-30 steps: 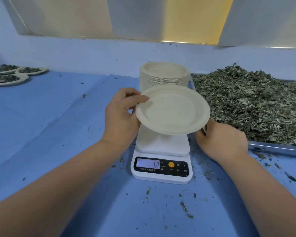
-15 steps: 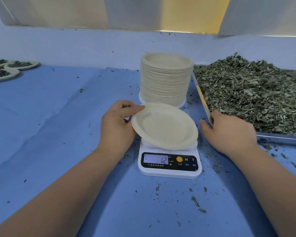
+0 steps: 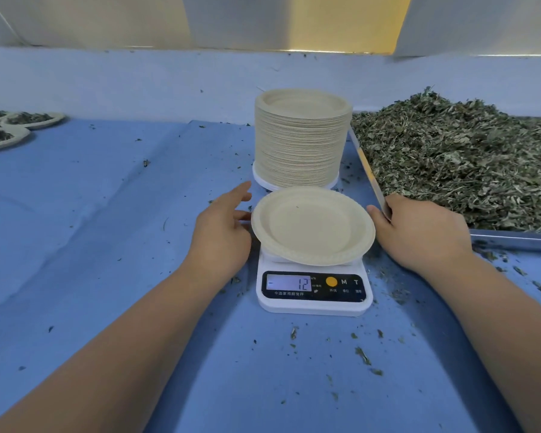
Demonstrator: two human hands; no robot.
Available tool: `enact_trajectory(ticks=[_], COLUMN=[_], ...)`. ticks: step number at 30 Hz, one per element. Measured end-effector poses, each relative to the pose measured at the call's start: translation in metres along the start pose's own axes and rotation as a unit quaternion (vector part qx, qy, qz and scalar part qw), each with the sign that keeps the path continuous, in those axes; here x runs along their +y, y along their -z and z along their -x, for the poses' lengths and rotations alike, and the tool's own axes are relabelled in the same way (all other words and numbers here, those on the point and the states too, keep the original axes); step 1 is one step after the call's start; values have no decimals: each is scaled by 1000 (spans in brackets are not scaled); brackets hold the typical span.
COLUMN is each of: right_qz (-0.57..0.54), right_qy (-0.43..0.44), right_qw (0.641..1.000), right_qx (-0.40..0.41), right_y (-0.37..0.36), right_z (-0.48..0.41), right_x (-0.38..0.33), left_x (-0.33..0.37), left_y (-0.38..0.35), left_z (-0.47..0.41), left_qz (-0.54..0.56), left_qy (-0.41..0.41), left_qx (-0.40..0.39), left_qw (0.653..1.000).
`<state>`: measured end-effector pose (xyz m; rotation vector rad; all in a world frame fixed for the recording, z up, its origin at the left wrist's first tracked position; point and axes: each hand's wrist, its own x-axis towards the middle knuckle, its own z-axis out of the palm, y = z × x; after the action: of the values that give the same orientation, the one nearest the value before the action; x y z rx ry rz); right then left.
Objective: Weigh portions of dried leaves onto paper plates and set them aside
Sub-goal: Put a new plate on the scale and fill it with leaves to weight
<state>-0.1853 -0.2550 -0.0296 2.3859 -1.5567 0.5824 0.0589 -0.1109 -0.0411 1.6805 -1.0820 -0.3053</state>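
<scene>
The surface [image 3: 107, 245] in front of me is covered in blue cloth that runs up the back wall, with pale panels above it. Crumbs of leaf are scattered across the cloth, thickest around the scale [image 3: 314, 303].

Three filled plates [image 3: 13, 129] sit at the far left edge, so I take it a few portions are already done. The empty plate [image 3: 313, 226] lies on the scale's platform, hanging slightly over its left side, with no leaves on it yet. The display [image 3: 289, 282] shows 12. A tall stack of plates [image 3: 302, 135] stands just behind it, which suggests that many portions are left.

My left hand [image 3: 222, 232] is relaxed with its fingers straight, at the plate's left rim and holding nothing. My right hand [image 3: 419, 232] rests against the near corner of the tray [image 3: 512, 237]. I cannot tell whether it grips the edge. The dried leaves [image 3: 466, 164] are heaped high in that tray. As I see it, scooping leaves onto this plate comes next.
</scene>
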Motion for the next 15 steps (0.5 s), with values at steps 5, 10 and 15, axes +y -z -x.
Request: enact_trajectory(ticks=[5,10,15], right_qz=[-10,-16,-61], right_qy=[-9,-28,-42], right_qw=[1000,999,995], right_qx=[-1,4,-60], right_y=[-1,0,6], right_z=[-1,-1,-11], right_x=[0,-1,-2], left_x=[14,14,12], left_y=[5,0,-6], left_z=[-2,0,8], left_qz=[269,297,178], left_qy=[119,144,75], left_qx=[53,-4,0], left_qw=[954,944,981])
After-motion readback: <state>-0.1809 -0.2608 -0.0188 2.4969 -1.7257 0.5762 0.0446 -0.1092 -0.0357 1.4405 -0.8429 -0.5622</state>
